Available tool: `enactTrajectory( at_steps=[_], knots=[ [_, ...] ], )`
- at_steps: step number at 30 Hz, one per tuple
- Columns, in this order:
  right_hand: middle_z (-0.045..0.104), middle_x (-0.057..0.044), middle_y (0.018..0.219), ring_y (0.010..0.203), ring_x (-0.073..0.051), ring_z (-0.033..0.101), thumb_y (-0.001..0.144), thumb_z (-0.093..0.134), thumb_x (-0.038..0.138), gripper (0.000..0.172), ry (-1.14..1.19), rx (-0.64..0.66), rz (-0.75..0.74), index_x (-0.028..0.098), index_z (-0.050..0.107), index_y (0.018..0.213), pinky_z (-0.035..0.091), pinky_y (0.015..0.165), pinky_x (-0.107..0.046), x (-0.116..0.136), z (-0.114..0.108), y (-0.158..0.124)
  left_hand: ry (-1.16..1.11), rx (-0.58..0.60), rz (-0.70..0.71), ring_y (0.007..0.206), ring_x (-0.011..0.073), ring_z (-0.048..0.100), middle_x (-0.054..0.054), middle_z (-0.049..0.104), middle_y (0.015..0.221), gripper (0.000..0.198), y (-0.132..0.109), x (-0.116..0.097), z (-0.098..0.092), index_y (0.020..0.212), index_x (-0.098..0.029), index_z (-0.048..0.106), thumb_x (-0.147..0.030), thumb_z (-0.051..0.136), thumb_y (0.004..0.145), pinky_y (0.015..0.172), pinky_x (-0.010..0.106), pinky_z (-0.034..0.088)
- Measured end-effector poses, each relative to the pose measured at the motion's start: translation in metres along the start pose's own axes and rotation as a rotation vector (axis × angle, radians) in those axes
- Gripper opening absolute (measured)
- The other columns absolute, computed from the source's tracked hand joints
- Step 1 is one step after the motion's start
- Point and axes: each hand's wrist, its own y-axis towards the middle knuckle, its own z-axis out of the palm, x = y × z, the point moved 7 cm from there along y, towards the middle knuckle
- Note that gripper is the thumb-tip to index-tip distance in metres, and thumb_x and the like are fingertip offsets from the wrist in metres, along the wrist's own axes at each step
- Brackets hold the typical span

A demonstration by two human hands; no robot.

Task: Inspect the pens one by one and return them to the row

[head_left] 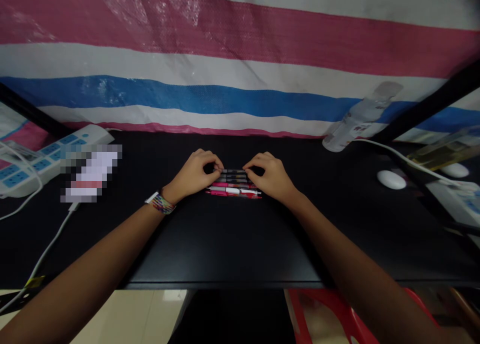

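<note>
The pens (234, 185) lie in front of you near the middle of the table (225, 244), stacked in a close row, one behind another, their lengths running left to right. Dark ones are at the back; pink, white and red ones are nearer you.

Your left hand (192, 174) is at their left ends, thumb and forefinger curled toward each other by the rearmost pens. Your right hand (273, 179) mirrors it at the right ends, its thumb and forefinger bent round a gap. You have fingertips at the pens on both sides, but I cannot tell whether either hand pinches one or only touches it. A woven wristband (162, 203) circles your left wrist.

Farther to your left, a power strip (41, 166) lies beside a pixelated item (92, 174), which a white cable (56, 236) meets at its near end. To your right are a clear bottle (347, 126) at the back and a white oval object (391, 179) nearer you. A striped sheet (240, 59) hangs behind the table.
</note>
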Motion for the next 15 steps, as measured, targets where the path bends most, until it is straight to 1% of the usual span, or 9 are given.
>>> enactTrajectory(
  at_steps=[10,13,15],
  knots=[
    [0.082,-0.008,0.097,0.096,-0.029,0.069,0.096,0.066,0.016,0.02,-0.07,0.025,-0.058,0.024,0.085,0.095,0.055,0.089,-0.046,0.0058,-0.001,-0.001,0.02,0.006,-0.001,0.088,0.0247,0.066,0.003,0.079,0.089,0.014,-0.0005,-0.0003,0.0006,0.089,-0.023,0.078,-0.023,0.064,0.09,0.093,0.042,0.047],
    [0.082,-0.008,0.098,0.097,-0.028,0.072,0.096,0.065,0.015,0.021,-0.034,-0.021,-0.045,0.023,0.085,0.097,0.057,0.092,-0.046,0.0057,-0.0027,-0.0014,0.022,-0.003,-0.05,0.094,0.0256,0.067,0.004,0.081,0.097,0.017,-0.0015,0.0019,-0.0003,0.093,-0.023,0.079,-0.026,0.062,0.095,0.094,0.043,0.048],
    [0.081,-0.008,0.1,0.097,-0.027,0.074,0.096,0.065,0.015,0.021,0.036,-0.08,0.005,0.023,0.085,0.099,0.058,0.092,-0.045,0.0027,-0.0043,-0.0018,-0.016,-0.04,-0.09,0.097,0.0263,0.068,0.006,0.081,0.101,0.019,-0.0026,0.004,-0.0017,0.097,-0.023,0.079,-0.029,0.061,0.099,0.093,0.043,0.049]
  ],
)
